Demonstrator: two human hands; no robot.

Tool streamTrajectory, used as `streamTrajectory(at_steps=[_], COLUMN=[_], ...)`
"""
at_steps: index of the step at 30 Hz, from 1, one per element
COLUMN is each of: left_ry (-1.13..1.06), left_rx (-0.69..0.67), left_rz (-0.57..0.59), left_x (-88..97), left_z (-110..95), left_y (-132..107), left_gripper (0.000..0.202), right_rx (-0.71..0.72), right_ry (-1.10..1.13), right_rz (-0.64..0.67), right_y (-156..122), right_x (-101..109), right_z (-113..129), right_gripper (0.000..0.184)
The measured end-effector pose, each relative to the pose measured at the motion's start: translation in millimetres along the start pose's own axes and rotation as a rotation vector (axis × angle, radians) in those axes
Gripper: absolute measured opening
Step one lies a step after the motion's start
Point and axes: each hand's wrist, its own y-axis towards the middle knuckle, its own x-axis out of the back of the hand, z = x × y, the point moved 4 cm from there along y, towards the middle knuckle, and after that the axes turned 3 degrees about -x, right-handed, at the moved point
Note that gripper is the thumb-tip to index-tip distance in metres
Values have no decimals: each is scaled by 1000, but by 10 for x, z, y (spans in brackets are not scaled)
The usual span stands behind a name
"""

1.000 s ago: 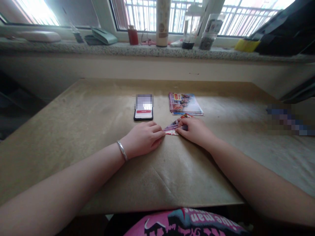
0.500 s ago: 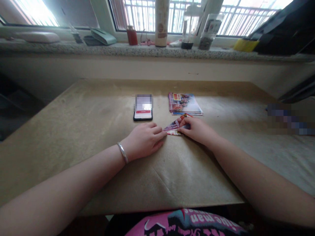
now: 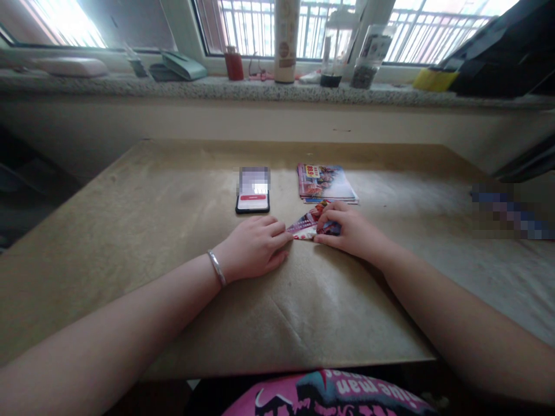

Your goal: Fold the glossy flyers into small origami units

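A small folded paper (image 3: 306,224), printed in several colours and pointed at its left end, lies on the table between my hands. My left hand (image 3: 255,245), with a silver bangle at the wrist, rests flat, its fingertips on the paper's left tip. Over the paper's right part, my right hand (image 3: 349,228) has its fingers curled, thumb at the near edge and fingertips on the printed side. The palm hides the paper's right end. Just beyond it sits a stack of printed leaflets (image 3: 327,182).
A phone (image 3: 252,202) with a lit screen lies left of the leaflets on the tan-covered table (image 3: 130,231). On the stone windowsill (image 3: 243,89) stand a red bottle (image 3: 234,63), a tall pale bottle (image 3: 285,52), clear containers (image 3: 333,58) and a yellow object (image 3: 435,79).
My right hand's thumb and fingertips have spread slightly over the folded paper, showing more of its printed side. My left hand stays in the same place.
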Motion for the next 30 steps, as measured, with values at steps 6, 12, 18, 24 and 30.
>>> streamTrajectory(at_steps=[6,12,18,24,30], left_ry=[-78,-227,-266,-254,-240], left_rx=[-129,-113,-80,-59,-68], left_rz=[-69,-135,-95,-75,-90], left_x=[39,5,-48,-74,-66], left_z=[46,78,96,91,77], left_y=[-45,-55,-55,-47,-29], left_gripper=[25,20,26,27,24], right_rx=[196,251,245,218,178], right_ry=[-236,-272,-316,-327,-322], right_rz=[-82,-34,-3,9,10], right_y=[49,35,-6,-9,-10], right_x=[22,12,0,-10,-4], right_z=[145,194,182,168,173], right_gripper=[15,17,23,23,22])
